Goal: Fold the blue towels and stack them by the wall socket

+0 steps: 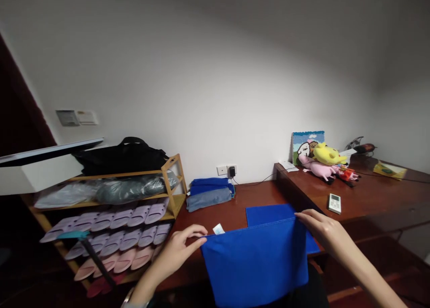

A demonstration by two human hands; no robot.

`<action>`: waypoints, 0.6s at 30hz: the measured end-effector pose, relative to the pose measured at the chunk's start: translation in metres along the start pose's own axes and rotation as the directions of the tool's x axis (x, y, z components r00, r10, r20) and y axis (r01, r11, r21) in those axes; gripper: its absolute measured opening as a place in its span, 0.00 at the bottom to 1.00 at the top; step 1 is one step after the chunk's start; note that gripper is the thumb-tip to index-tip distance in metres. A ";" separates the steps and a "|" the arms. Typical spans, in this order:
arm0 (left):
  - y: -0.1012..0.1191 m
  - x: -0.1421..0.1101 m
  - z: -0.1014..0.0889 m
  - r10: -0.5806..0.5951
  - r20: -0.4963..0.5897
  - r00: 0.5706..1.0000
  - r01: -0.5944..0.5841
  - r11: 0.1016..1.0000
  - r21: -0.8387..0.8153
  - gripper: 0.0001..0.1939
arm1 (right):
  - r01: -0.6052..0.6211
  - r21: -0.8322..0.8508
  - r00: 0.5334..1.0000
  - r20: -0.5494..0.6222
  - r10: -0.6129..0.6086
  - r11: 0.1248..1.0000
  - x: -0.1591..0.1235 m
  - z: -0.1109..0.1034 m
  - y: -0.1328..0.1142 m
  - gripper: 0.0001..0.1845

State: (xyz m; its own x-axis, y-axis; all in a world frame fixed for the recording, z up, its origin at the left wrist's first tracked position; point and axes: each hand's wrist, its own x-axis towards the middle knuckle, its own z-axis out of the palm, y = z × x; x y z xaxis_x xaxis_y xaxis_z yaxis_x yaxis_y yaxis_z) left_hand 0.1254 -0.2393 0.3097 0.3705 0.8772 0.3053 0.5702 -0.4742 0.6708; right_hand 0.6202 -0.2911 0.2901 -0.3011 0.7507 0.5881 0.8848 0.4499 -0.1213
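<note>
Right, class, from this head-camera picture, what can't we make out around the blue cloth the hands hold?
Head view:
The blue cloth: part of its lower edge is cut off by the picture's bottom edge.
The flat blue cloth behind it: partly hidden by the held cloth.
The small white label by the left hand: too small to read.
The folded stack: too small to count.

Blue cloth point(255, 267), held up by top edge, hanging flat.

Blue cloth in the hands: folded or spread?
Spread: the blue cloth hangs flat from its stitched top edge, held at the corners by the left hand and right hand; no fold shows.
</note>
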 end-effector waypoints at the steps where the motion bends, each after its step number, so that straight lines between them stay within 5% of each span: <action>1: 0.004 0.011 0.005 0.030 0.050 0.998 -0.030 1.000 -0.001 0.15 | -0.025 0.007 0.999 0.031 0.025 1.000 0.000 0.001 0.010 0.21; 6: 0.023 0.093 0.033 0.301 0.162 0.940 -0.323 0.936 0.137 0.14 | -0.115 0.000 0.991 0.073 0.114 0.993 0.040 0.014 0.068 0.20; 8: 0.029 0.134 0.045 0.398 0.100 0.912 -0.410 0.873 0.264 0.18 | -0.138 -0.035 0.990 0.031 0.139 0.990 0.068 0.016 0.090 0.19; 12: 0.040 0.201 0.068 0.456 -0.082 0.886 -0.382 0.819 0.428 0.19 | -0.182 -0.099 0.973 -0.165 0.165 0.978 0.119 0.008 0.122 0.18; 15: 0.041 0.218 0.086 0.479 -0.146 0.865 -0.364 0.802 0.473 0.20 | -0.195 -0.050 0.942 -0.289 0.173 0.980 0.127 0.005 0.136 0.18; 18: 0.031 0.202 0.116 0.506 -0.153 0.849 -0.374 0.780 0.502 0.19 | -0.240 -0.044 0.929 -0.302 0.216 0.970 0.095 0.026 0.144 0.18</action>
State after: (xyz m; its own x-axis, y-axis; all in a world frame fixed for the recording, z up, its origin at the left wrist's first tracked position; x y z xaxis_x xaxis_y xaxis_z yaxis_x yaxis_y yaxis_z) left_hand 0.3030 -0.0852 0.3132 0.4908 0.5158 0.7022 0.6740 -0.7354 0.0691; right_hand 0.7097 -0.1428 0.3073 0.0186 0.6482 0.7613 0.9460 0.2351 -0.2233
